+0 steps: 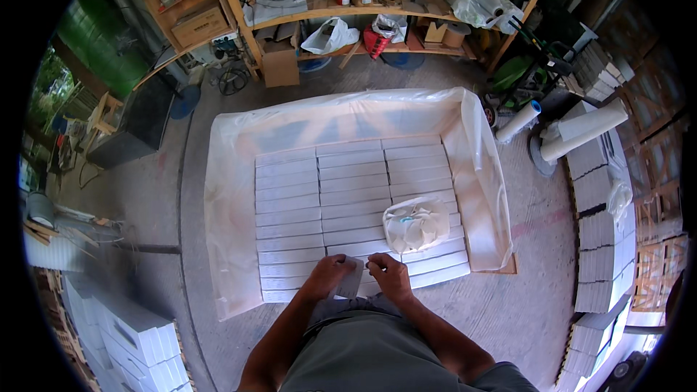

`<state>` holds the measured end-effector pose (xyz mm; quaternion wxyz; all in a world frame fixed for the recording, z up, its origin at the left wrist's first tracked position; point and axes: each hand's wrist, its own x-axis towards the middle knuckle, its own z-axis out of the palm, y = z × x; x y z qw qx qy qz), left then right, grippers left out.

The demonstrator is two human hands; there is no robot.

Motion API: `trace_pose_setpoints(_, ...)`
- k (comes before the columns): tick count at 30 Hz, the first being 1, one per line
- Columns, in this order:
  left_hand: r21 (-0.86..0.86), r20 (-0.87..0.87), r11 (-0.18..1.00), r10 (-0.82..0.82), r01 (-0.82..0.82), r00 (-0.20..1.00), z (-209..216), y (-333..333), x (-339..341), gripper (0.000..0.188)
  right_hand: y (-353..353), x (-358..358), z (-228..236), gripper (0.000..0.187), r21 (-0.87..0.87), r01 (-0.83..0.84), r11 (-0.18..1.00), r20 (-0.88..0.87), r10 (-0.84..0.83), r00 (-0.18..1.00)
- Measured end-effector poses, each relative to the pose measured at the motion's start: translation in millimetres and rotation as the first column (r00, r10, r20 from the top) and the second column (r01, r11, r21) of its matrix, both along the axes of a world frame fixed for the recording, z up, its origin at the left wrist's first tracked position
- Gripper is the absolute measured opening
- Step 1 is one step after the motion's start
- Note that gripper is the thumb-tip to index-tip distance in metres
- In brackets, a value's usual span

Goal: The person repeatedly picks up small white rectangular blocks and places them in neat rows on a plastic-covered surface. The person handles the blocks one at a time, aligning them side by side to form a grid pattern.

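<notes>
Close in front of my body, my left hand (330, 274) is closed on a flat grey piece (350, 280) that looks like a card or a folded sheet. Just beside it, my right hand (390, 274) has its fingers pinched together; what they hold, if anything, is too small to tell. Both hands hover over the near edge of white flat blocks or boxes (289, 193), packed in three columns. They lie within a low crate wall (231, 207) lined with clear plastic film. On the right column rests an open white plastic bag (419, 223) with pale pieces inside.
At the back stands a wooden shelf (341, 11) with cartons and bags. Right of the crate are film rolls (584, 131) and stacked white blocks (599, 239). More white stacks (141, 341) sit at the near left. An open carton (280, 67) is on the floor below the shelf.
</notes>
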<state>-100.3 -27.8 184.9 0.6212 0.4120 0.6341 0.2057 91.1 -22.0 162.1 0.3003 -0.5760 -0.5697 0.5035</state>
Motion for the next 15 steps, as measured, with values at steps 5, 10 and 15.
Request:
trace_pose_setpoints(5,0.031,-0.025,0.999,-0.031,0.032,0.999,-5,1,-3,0.036,1,-4,8,0.021,0.089,-0.098,0.991,0.096,0.089,0.991)
trace_pose_setpoints(10,0.107,-0.046,0.990,-0.088,0.092,0.995,1,0,6,0.036,4,-1,2,0.023,-0.086,-0.082,0.993,0.096,0.090,0.991)
trace_pose_setpoints(15,0.074,-0.090,0.987,-0.134,0.141,0.987,-21,-6,7,0.036,4,5,-8,0.026,-0.138,-0.101,0.985,0.130,0.120,0.984)
